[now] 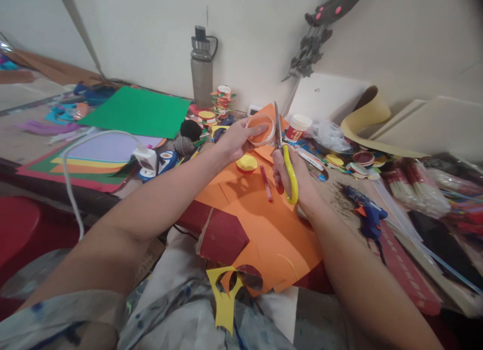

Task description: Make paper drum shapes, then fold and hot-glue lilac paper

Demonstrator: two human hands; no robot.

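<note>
My left hand point(241, 140) is closed on a round orange disc with a white rim point(262, 141), my thumb lying across its face. In my right hand point(298, 174) are scissors point(290, 174) with yellow handles, their blades pointing upward just right of the disc. I cannot tell whether the blades touch its edge. Below my hands, orange paper point(264, 214) spreads over the work surface. A small yellow-topped round piece point(246, 163) and a red pen point(266, 183) lie on that paper. Yellow paper with cut-out holes point(226, 304) rests at my lap.
Green sheet point(139, 111) and a white plug with a cable point(145, 159) lie left. A grey bottle point(202, 71) stands by the wall. On the right are a red-and-white paper cup point(298, 128), a blue glue gun point(372, 219) and several round pieces point(363, 159).
</note>
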